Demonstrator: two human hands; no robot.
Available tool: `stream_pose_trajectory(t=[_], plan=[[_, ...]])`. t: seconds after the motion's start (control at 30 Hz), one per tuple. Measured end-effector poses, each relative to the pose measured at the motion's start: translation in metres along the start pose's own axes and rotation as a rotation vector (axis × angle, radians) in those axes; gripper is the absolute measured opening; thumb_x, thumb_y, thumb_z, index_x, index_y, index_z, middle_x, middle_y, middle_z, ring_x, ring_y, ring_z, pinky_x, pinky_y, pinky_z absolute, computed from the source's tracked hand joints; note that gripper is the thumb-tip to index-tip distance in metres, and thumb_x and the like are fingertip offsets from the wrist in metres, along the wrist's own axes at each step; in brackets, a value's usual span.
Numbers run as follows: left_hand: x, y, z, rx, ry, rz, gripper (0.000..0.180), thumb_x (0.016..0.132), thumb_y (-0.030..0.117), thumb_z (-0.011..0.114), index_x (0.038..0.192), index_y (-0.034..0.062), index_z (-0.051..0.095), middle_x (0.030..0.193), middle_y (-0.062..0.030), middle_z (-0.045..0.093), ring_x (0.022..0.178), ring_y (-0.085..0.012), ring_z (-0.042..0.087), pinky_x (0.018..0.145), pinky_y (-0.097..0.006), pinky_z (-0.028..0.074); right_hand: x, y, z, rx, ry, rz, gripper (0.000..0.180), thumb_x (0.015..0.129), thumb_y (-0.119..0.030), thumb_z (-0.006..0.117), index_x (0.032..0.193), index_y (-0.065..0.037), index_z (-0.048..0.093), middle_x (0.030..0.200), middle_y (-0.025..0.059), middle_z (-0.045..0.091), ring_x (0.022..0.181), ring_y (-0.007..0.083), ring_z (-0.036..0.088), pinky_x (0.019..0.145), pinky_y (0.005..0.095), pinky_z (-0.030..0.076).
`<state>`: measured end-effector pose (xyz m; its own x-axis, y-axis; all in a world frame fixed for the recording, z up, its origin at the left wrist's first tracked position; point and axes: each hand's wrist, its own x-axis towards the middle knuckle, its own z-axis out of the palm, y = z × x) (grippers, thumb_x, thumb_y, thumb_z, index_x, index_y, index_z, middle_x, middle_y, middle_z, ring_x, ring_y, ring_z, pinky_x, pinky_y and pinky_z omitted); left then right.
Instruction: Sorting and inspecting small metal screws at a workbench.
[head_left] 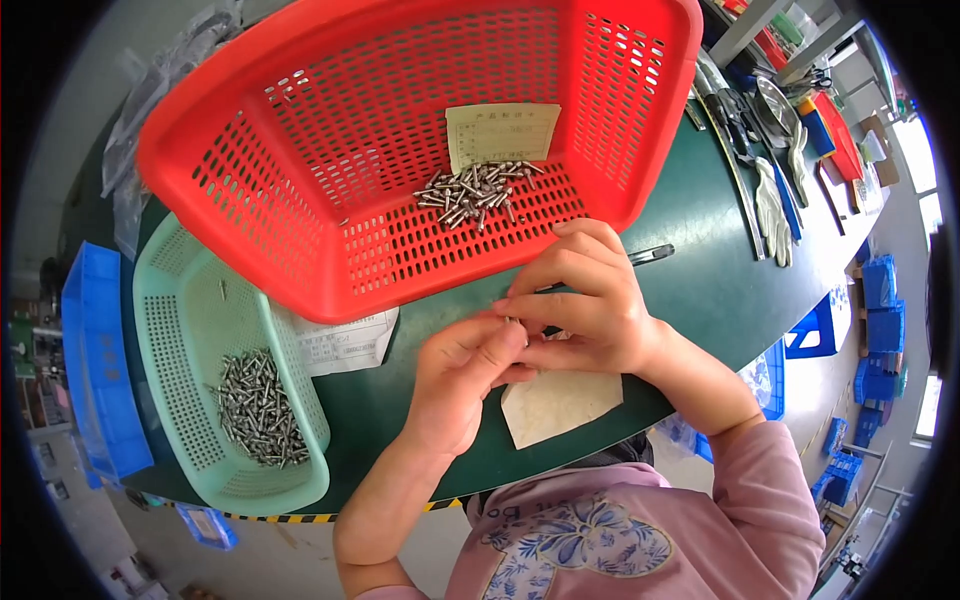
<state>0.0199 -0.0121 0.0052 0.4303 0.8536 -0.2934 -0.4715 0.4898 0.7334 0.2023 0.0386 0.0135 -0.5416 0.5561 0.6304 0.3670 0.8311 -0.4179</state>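
Both hands meet above the front edge of the dark green table (700, 290), just in front of the red basket. Left hand (462, 375) comes up from the lower edge with its fingers curled in and its thumb tip pressed toward the other hand; between the two sets of fingertips a small metal screw (513, 322) shows, pinched where they touch. Right hand (585, 305) arches over from the right, fingers bent and close together, its fingertips closed on the same small part. Whether either hand has anything more inside it cannot be told.

Going from the left: a blue bin (95, 370) stands at the table's far left edge. Beside it sits a pale green perforated basket (170, 300) with a heap of steel screws (258, 408) in its near end. A printed paper slip (345, 340) lies between that basket and the red one, partly tucked under the red rim. The large red perforated basket (300, 150) fills the middle, tilted toward the person, holding a smaller pile of screws (475, 192) and a yellowish card (502, 132) just behind them. Under the hands lies a beige sheet (560, 405) on the table's edge. To the right of the right hand, a dark metal tool tip (652, 253) pokes out from beside the red basket. Farther right, white work gloves (775, 205) and hand tools lie along the table.
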Motion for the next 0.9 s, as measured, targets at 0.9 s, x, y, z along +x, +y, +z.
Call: stream_pose_trajectory(t=[0.9], plan=[[0.000, 0.003, -0.005, -0.158, 0.099, -0.077, 0.025, 0.092, 0.019, 0.057, 0.106, 0.0001, 0.063, 0.099, -0.0053, 0.063, 0.092, -0.0122, 0.061, 0.073, -0.028, 0.056, 0.000, -0.009, 0.000, -0.168, 0.116, -0.079, 0.026, 0.059, -0.019, 0.079, 0.079, -0.011, 0.066, 0.075, -0.0012, 0.056, 0.063, 0.0176, 0.051, 0.075, 0.0365, 0.042]])
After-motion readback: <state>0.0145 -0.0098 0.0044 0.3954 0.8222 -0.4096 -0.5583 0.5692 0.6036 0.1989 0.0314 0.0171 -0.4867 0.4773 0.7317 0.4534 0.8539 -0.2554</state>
